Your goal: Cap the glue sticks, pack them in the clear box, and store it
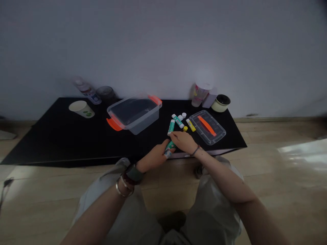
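Just over the table's front edge, my left hand [157, 154] is closed round a green glue stick [170, 145] with a pale lower end. My right hand [184, 141] has its fingers pinched at the upper end of this same glue stick, hiding that end. Right beyond the fingers, another green glue stick [171, 127] lies on the table. A further green-and-white glue stick [177, 120] lies behind it. To the right are a yellow glue stick [190, 125] and a small yellow cap [185, 129]. White caps [184, 115] sit farther back.
A clear box [145, 122] with orange handles stands left of centre on the black table [102, 146]. Its clear lid [219, 136] lies at right. A tilted paper cup [78, 107], a bottle [89, 93], a dark cup [107, 95], a plastic cup [199, 95] and a cream pot [219, 105] are behind.
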`<state>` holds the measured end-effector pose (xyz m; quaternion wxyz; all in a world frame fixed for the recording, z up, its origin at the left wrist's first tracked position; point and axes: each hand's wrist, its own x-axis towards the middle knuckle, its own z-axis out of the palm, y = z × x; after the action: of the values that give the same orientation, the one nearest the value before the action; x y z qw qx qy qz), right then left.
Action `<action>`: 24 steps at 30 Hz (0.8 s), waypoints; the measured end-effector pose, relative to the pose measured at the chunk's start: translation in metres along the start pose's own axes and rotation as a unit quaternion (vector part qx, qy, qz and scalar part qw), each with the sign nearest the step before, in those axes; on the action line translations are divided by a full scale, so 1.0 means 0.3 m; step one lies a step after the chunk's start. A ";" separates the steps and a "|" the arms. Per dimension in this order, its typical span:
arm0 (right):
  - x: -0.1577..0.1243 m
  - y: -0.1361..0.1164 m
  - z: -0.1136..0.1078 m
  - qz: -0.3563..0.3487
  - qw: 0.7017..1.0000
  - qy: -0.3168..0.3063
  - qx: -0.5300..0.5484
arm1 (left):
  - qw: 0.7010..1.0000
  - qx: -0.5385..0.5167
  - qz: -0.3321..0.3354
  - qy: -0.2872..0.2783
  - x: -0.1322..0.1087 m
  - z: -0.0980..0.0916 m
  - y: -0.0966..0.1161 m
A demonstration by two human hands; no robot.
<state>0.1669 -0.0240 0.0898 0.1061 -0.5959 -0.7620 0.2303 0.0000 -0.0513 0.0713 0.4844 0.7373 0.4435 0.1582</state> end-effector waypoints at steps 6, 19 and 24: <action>0.001 0.007 -0.020 0.049 0.997 0.063 0.016 | 0.978 0.152 -0.023 0.142 0.001 -0.071 -0.009; -0.018 0.018 -0.054 0.034 0.996 0.051 -0.065 | 0.926 0.183 -0.158 0.292 0.235 -0.592 -0.152; -0.018 0.016 -0.060 0.031 0.995 0.056 -0.082 | 0.940 0.204 -0.241 0.129 0.311 -0.601 -0.205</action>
<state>0.1802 -0.0242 0.1038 0.0921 -0.6376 -0.7526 0.1363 -0.0983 0.1358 0.0871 0.2856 0.6643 0.6897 0.0367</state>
